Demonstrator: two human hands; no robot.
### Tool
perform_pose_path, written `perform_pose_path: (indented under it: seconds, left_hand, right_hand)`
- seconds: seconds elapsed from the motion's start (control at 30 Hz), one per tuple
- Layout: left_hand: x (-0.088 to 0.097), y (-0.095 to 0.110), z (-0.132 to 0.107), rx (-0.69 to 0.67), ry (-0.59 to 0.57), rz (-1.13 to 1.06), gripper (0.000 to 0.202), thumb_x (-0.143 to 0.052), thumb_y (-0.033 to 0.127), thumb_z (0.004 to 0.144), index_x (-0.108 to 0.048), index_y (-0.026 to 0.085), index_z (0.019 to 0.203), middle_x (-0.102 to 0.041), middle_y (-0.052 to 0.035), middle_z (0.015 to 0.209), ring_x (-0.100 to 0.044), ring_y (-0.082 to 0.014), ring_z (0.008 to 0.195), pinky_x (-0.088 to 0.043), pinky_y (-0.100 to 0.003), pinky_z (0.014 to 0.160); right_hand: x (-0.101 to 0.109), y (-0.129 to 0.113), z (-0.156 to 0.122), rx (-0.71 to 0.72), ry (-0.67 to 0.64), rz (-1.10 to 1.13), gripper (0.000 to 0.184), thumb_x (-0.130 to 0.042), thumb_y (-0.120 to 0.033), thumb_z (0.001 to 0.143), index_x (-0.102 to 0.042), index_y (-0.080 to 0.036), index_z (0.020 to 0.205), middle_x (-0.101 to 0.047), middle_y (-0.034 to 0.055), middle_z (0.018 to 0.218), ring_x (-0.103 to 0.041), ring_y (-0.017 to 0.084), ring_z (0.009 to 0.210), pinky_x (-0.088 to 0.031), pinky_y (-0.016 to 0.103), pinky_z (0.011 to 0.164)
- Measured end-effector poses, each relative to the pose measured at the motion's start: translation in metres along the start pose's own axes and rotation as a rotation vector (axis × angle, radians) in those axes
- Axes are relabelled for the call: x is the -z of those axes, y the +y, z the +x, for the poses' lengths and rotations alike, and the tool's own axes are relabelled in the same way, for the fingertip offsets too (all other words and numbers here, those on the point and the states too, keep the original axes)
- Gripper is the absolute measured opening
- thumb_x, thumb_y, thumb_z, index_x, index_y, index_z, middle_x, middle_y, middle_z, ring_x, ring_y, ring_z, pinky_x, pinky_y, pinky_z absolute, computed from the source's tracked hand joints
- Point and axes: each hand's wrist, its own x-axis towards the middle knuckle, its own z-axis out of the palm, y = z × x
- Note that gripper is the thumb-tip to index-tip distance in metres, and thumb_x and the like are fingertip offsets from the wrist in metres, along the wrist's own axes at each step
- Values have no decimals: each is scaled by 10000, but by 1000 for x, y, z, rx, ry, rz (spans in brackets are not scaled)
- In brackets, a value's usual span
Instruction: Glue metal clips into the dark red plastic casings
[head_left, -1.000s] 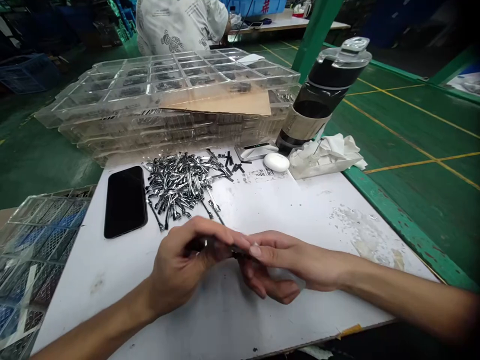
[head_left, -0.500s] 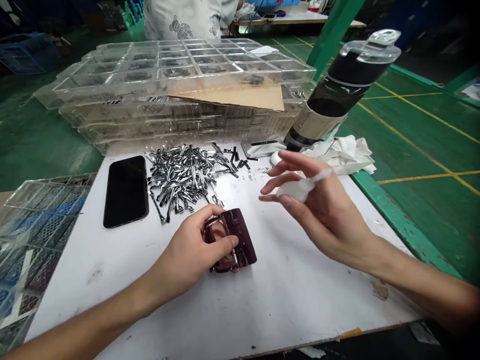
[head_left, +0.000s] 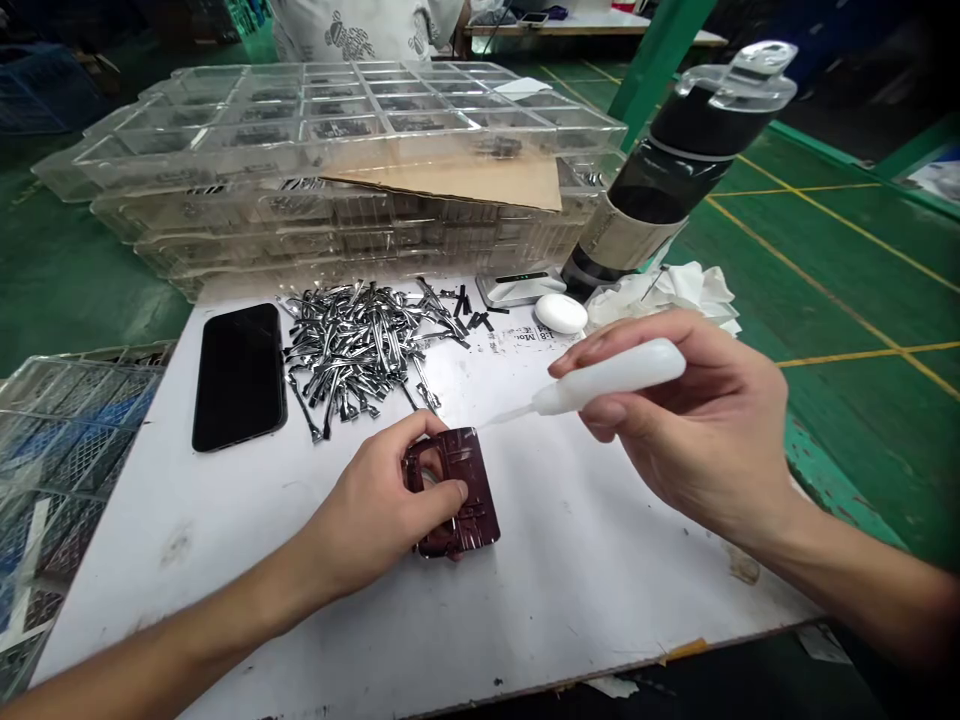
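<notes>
My left hand (head_left: 390, 500) grips a glossy dark red plastic part (head_left: 476, 495), which looks like a model car body shell, just above the white tabletop (head_left: 570, 600). Its thumb presses on the flat panel, and the fingers are partly hidden behind the part. Between thumb and fingers, my right hand (head_left: 697, 430) holds a small white glue bottle (head_left: 615, 378). The bottle's thin clear nozzle points left, its tip close to the upper right corner of the red part; I cannot tell whether they touch. Beyond my left hand lies a heap of shiny chrome and black strips (head_left: 367, 345).
A black phone (head_left: 240, 378) lies left of the heap. Clear compartment trays (head_left: 352, 220) are stacked behind, with cardboard (head_left: 465, 180) on them. To the right stand a dark bottle (head_left: 660, 170), a white earbud case (head_left: 561, 314) and crumpled tissue (head_left: 675, 295). A person's patterned clothing (head_left: 360, 30) shows behind.
My right hand has turned the glue bottle so its nozzle points left, and its fingers have closed around it. The nozzle is now near the red part, which has tilted slightly in my left hand.
</notes>
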Motion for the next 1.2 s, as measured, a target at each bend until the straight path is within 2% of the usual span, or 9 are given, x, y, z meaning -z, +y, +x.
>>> perform_pose_path:
  seconds: [0.1, 0.23, 0.43, 0.73, 1.2]
  left_hand:
    - [1, -2, 1, -8, 9, 29, 126, -650, 219, 871, -531, 235, 907, -605, 64, 700, -678, -168, 597, -520, -257, 540]
    - [1, -1, 0, 16, 16, 48, 136, -656, 231, 867, -529, 235, 914, -605, 65, 688, -666, -158, 584, -499, -235, 518]
    - [0, 4, -2, 25, 25, 61, 151, -672, 224, 844, -541, 230, 919, -612, 62, 681, -634, -145, 566, -490, -230, 513]
    - [0, 2, 0, 19, 19, 75, 148, -665, 234, 853, -530, 235, 913, -607, 58, 688, -627, -150, 582, -487, -240, 530]
    - [0, 4, -1, 22, 16, 92, 129, -651, 245, 858, -535, 236, 914, -610, 53, 693, -630, -163, 594, -483, -255, 553]
  right_hand:
    - [-1, 5, -5, 1, -43, 45, 209, -830, -287, 825, -730, -221, 997, -769, 61, 952, -731, 202, 752, -624, 279, 536]
    - [-2, 8, -10, -16, -69, 27, 201, -820, -258, 837, -726, -231, 1013, -776, 45, 968, -750, 201, 700, -665, 325, 622]
    - [-4, 8, -10, -5, -85, -20, 202, -840, -211, 809, -751, -250, 986, -774, 30, 955, -747, 189, 673, -664, 304, 620]
    - [-4, 10, -11, -9, -100, -35, 207, -830, -220, 819, -751, -269, 1003, -776, 34, 966, -740, 206, 678, -659, 348, 615]
    - [-5, 10, -11, -19, -90, -35, 194, -829, -229, 820, -748, -264, 993, -780, 35, 950, -740, 208, 665, -660, 349, 594]
